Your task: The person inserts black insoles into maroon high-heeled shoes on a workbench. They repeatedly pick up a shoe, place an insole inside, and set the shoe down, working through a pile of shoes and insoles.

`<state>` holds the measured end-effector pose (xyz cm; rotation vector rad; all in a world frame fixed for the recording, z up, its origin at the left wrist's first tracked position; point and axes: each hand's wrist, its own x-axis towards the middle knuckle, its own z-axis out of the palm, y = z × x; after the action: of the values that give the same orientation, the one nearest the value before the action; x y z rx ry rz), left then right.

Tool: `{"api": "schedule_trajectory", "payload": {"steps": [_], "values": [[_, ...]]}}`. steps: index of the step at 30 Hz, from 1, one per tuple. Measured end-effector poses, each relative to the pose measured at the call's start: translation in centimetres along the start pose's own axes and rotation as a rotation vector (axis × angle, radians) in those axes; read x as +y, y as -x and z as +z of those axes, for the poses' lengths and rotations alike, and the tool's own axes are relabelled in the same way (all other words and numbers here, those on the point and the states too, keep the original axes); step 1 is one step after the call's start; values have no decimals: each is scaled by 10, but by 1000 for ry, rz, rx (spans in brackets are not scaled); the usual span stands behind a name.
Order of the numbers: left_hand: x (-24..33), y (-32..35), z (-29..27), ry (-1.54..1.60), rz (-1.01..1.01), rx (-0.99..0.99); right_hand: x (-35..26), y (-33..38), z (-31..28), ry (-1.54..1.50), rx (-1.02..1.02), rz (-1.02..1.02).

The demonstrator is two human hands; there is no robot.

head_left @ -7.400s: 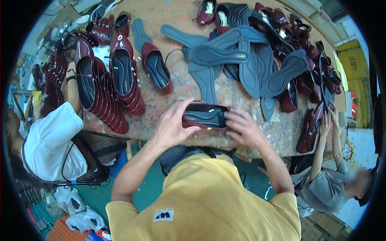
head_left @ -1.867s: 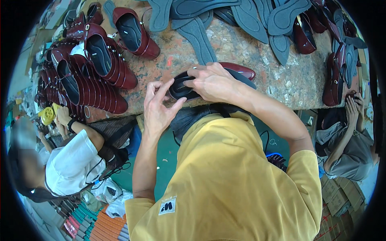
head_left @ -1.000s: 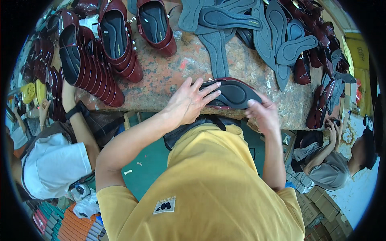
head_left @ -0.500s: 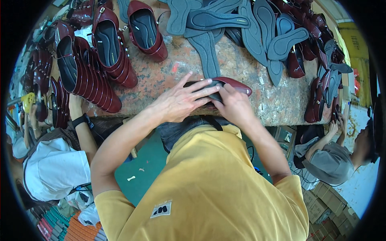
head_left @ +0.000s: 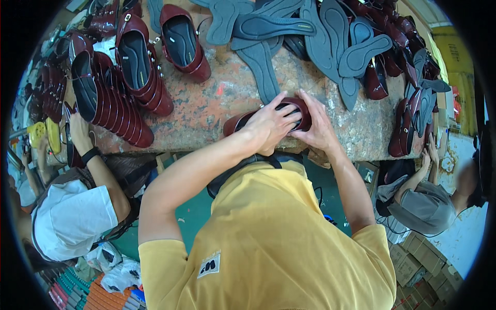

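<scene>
A glossy dark red shoe (head_left: 235,124) lies across the near edge of the worktable, in front of my body. My left hand (head_left: 271,126) is over its middle, with bent fingers reaching into the dark opening; the fingertips are partly hidden inside. My right hand (head_left: 319,124) is closed round the shoe's right end, thumb on the near side and fingers on the far side. Just beyond the shoe, a grey insole (head_left: 261,72) points toward it from a pile of grey insoles (head_left: 276,27).
Stacked dark red shoes (head_left: 116,103) stand at the left, with a single pair stack (head_left: 183,46) beside them. More shoes (head_left: 380,80) and insoles lie at the right. Co-workers sit at both sides: a white sleeve (head_left: 77,217) left, a grey shirt (head_left: 423,204) right.
The shoe has been turned, so its opening now lies near the right end. My left hand has moved right with fingers inside it; my right hand has shifted to the shoe's end.
</scene>
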<state>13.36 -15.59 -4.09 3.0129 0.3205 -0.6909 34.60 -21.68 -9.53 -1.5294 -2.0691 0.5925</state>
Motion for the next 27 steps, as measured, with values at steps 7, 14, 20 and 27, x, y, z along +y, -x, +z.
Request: {"api": "schedule_trajectory", "payload": {"steps": [7, 14, 20, 27], "values": [[8, 20, 38, 125, -86, 387, -2, -2, 1, -20, 29, 6], [20, 16, 48, 242, -131, 545, 3, 0, 1, -33, 19, 20], [22, -6, 19, 111, -180, 265, 5, 2, 2, -13, 12, 7], [16, 93, 33, 733, -742, 376, -11, -2, -9, 10, -31, -178]]}}
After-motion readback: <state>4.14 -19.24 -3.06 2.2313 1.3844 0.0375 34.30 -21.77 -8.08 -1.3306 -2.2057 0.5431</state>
